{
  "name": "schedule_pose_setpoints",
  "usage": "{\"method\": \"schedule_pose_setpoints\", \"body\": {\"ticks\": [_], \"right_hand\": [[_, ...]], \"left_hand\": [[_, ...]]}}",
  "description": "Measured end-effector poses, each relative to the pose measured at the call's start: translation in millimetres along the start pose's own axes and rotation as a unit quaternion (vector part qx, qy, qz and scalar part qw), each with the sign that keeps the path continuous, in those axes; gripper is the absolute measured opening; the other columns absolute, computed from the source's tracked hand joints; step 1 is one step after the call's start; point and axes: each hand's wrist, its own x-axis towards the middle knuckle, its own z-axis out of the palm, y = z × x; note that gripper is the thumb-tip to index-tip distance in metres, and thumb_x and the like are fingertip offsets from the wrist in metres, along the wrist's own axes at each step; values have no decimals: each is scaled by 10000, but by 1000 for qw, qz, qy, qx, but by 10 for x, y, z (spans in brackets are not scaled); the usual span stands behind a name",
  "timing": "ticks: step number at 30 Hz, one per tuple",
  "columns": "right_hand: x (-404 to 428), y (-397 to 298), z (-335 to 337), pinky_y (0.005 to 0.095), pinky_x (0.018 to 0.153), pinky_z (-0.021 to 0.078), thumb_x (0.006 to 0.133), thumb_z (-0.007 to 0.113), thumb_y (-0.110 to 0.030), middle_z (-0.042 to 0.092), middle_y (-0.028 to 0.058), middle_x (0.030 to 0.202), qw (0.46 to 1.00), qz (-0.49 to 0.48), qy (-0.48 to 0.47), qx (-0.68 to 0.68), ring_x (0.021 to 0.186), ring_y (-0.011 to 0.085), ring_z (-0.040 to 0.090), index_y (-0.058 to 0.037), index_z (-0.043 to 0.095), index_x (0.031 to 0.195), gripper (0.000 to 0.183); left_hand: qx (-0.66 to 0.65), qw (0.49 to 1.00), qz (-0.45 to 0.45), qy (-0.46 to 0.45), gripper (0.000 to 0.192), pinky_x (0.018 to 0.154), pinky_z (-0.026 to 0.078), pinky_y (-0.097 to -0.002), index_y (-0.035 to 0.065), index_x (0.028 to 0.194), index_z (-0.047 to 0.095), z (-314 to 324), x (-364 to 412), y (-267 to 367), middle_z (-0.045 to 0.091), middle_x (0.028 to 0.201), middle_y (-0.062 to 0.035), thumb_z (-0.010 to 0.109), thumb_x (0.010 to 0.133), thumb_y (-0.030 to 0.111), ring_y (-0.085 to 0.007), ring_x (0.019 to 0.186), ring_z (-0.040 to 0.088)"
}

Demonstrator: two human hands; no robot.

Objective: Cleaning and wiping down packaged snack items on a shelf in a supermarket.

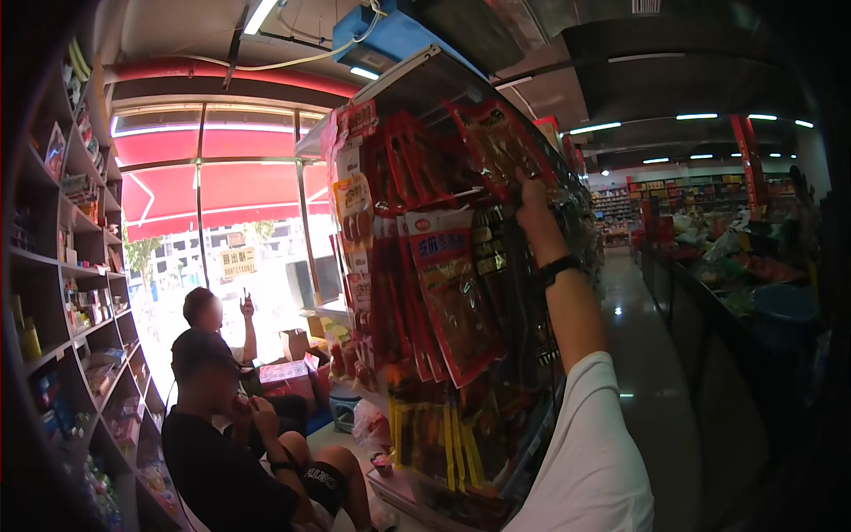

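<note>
My right hand (pixel 532 197) is raised at the upper middle, with a dark band on its wrist and a white sleeve above the elbow. Its fingers are at the lower edge of a red-edged snack packet (pixel 498 147) on a hanging display; whether they grip it is hard to tell. Below and to the left hang more packets, among them a large red and clear snack packet (pixel 455 292) and a row of yellow-edged packets (pixel 459 445). Small orange and white packets (pixel 354 209) hang on the display's left side. My left hand is out of view.
Two people sit at the left, one in a black shirt (pixel 219 459), the other with a hand raised (pixel 247 309). Compartment shelves (pixel 100 326) line the far left. A blue stool (pixel 344 407) stands by the display. An aisle (pixel 638 352) and a produce counter (pixel 705 292) lie at right.
</note>
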Motion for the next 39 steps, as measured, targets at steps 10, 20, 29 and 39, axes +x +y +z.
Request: {"method": "schedule_pose_setpoints", "body": {"ticks": [10,20,29,39], "right_hand": [[-302,-229,229,430,652,522,970,774,-249,700,56,929,998,32,-53,28,737,213,659,-62,708,1121,250],[-144,-49,23,426,630,502,949,794,-278,663,47,861,998,49,-13,-27,722,206,628,-65,709,1047,250],[-365,-81,111,411,700,537,958,766,-231,698,55,958,996,82,-44,10,818,212,671,-82,720,1122,227],[-71,213,-8,444,945,546,946,760,-300,737,150,1182,852,-282,-265,-352,1105,332,711,-71,643,1365,491]], "left_hand": [[11,1000,20,-7,527,1021,534,-534,112,1180,788,203,-5,107,737,1233,-210,515,996,524,-420,1178,690],[21,1000,-12,-7,525,1037,523,-539,140,1220,778,-117,-187,-8,728,1283,-188,506,998,530,-406,1225,674],[91,937,120,317,545,1040,516,-536,148,1222,774,974,324,-631,729,1280,-177,495,1004,563,-396,1218,676],[147,861,184,451,552,1011,514,-559,115,1162,777,1196,423,-628,735,1229,-201,470,1015,551,-420,1156,685]]}}
